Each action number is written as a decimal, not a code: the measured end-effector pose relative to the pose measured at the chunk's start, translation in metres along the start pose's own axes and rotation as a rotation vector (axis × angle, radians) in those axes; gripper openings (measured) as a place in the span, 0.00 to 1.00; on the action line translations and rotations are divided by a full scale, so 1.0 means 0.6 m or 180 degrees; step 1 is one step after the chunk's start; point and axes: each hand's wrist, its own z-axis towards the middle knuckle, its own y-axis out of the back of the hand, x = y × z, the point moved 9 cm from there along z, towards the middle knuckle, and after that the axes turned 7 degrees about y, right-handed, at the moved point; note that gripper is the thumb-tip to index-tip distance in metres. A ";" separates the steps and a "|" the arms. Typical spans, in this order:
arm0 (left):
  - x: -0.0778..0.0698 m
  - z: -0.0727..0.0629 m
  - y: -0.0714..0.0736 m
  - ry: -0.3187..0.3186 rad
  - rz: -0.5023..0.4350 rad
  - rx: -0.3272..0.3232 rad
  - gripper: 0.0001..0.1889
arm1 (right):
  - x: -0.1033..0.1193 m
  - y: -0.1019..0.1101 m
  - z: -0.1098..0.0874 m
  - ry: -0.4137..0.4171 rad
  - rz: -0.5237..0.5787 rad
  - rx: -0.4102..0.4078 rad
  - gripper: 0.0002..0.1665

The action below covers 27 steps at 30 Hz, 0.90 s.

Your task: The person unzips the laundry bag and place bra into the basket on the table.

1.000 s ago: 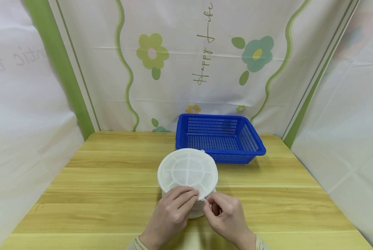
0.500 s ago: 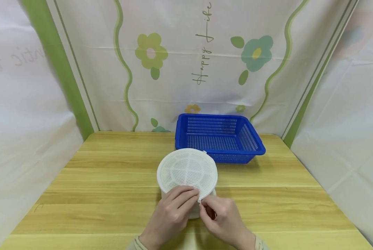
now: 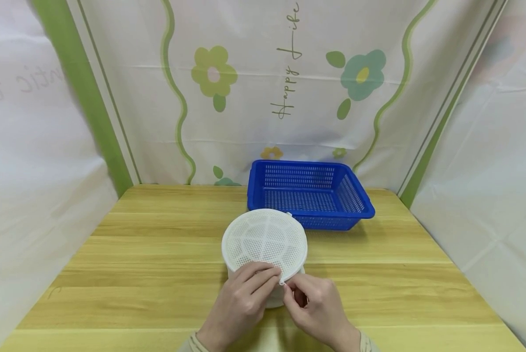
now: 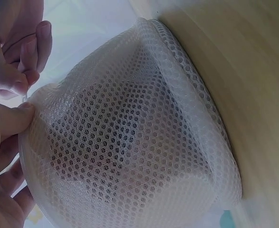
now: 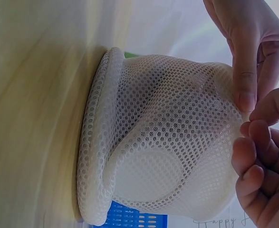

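Observation:
A round white mesh laundry bag (image 3: 264,237) stands upright on the table in front of me, its flat lid facing up. My left hand (image 3: 250,296) holds its near rim, fingers lying over the lid and the thumb (image 4: 18,116) against the side. Close beside it, my right hand (image 3: 317,305) pinches a small white zipper pull (image 3: 282,282) at the lid's edge between thumb and forefinger. Both wrist views show the mesh side wall (image 5: 177,109) sagging in folds above a thick base ring (image 5: 92,156). Something darker shows dimly through the mesh; its kind is unclear.
Behind the bag, slightly right, a blue plastic basket (image 3: 307,214) with slotted walls stands on the wood-grain table (image 3: 157,274). Printed white curtains (image 3: 254,98) hang along the back and both sides.
My right hand has shifted a little to the left along the rim with the zipper pull, nearer the left fingertips. The left hand, bag and basket stay in place.

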 end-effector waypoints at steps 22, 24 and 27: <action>0.002 -0.004 -0.004 0.0077 0.0018 0.0014 0.16 | -0.012 0.011 -0.004 -0.0117 -0.0057 -0.0074 0.12; 0.002 -0.003 -0.003 0.0081 0.0010 0.0009 0.16 | -0.012 0.010 -0.004 -0.0119 -0.0044 -0.0074 0.12; 0.002 -0.002 -0.001 0.0075 -0.0009 -0.0008 0.15 | -0.010 0.009 -0.002 -0.0078 -0.0013 -0.0067 0.11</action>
